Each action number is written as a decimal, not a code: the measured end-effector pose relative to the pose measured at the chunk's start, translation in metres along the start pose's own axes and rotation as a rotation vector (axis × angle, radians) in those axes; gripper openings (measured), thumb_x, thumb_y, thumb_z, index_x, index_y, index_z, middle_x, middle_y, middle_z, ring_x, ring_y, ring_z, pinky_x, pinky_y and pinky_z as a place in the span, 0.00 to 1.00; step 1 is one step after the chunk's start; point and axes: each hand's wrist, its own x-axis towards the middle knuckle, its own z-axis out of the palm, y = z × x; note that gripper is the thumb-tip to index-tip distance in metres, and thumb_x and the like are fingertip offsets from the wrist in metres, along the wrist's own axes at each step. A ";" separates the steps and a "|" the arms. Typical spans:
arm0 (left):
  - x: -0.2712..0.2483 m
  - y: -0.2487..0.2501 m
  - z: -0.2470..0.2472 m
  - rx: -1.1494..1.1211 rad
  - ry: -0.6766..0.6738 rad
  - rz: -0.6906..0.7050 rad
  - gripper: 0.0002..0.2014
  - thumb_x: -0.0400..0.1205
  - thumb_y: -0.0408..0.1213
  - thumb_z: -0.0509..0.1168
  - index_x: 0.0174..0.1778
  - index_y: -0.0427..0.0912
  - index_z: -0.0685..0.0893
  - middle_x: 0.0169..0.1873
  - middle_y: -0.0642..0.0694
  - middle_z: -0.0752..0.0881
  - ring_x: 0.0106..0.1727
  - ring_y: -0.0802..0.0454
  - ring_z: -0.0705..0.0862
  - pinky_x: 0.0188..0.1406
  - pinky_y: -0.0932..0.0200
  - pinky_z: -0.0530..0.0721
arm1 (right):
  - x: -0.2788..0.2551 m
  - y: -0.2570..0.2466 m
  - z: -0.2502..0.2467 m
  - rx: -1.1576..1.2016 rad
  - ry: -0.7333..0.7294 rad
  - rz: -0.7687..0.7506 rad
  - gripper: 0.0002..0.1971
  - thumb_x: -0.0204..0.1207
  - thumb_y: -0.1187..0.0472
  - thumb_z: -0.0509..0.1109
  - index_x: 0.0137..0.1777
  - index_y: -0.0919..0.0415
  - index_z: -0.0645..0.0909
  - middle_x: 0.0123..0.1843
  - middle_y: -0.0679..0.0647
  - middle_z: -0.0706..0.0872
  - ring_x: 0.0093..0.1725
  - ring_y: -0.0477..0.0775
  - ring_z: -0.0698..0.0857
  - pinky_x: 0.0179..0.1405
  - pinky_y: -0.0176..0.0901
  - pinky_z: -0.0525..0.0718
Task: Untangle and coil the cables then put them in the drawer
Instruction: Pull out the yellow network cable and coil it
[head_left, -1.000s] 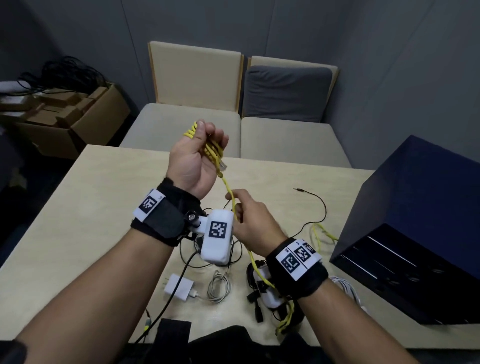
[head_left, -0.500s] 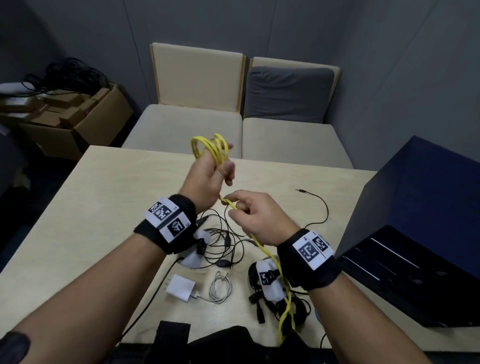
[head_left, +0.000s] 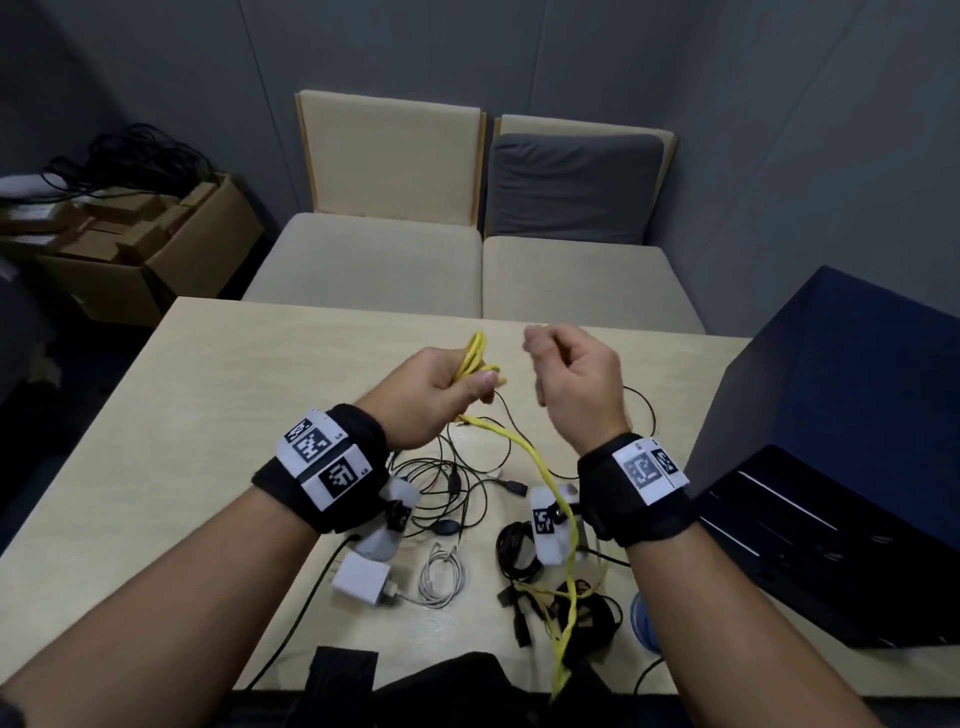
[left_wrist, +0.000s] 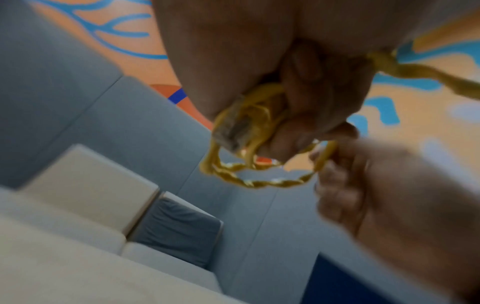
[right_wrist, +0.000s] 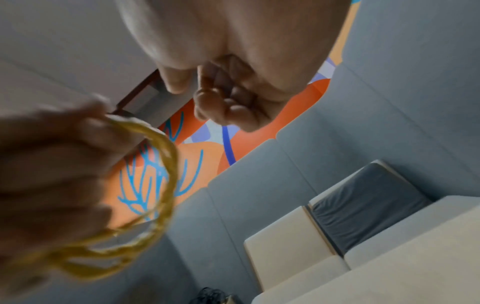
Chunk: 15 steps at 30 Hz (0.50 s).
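Left hand is gripping a small bundle of loops of the yellow cable, thin twisted-looking strand with a clear plastic plug at the coil. Its free tail is running down across the table and hanging off the near edge. Right hand is hovering just beside the coil, fingers curled in, holding nothing in its own wrist view; the left wrist view is too blurred to confirm. Table is pale, matte wood-look laminate. Lying on it: tangled thin black cables, a coiled white cable with a white square charger. Dark blue drawer unit is sitting at the right edge. Two beige cushioned seats beyond, grey padded walls, cardboard box on the left.
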 end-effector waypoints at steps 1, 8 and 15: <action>-0.003 0.004 -0.001 -0.079 -0.021 -0.012 0.14 0.85 0.41 0.61 0.35 0.43 0.81 0.18 0.57 0.73 0.21 0.62 0.69 0.22 0.69 0.69 | 0.002 0.005 -0.003 -0.041 0.056 -0.011 0.20 0.77 0.43 0.64 0.36 0.59 0.81 0.21 0.44 0.73 0.25 0.51 0.73 0.26 0.47 0.75; 0.008 -0.001 -0.035 -0.176 0.351 -0.075 0.17 0.87 0.37 0.57 0.33 0.43 0.81 0.21 0.49 0.74 0.15 0.62 0.70 0.13 0.71 0.65 | -0.001 -0.001 -0.018 0.030 -0.088 -0.069 0.26 0.75 0.35 0.63 0.39 0.60 0.82 0.24 0.47 0.78 0.25 0.57 0.78 0.29 0.50 0.81; 0.023 -0.013 -0.066 -0.050 0.747 -0.165 0.17 0.87 0.45 0.57 0.32 0.48 0.80 0.28 0.45 0.78 0.23 0.49 0.72 0.14 0.65 0.67 | -0.023 -0.009 0.005 -0.109 -0.570 0.052 0.09 0.79 0.61 0.69 0.55 0.50 0.75 0.34 0.53 0.87 0.34 0.53 0.85 0.44 0.51 0.85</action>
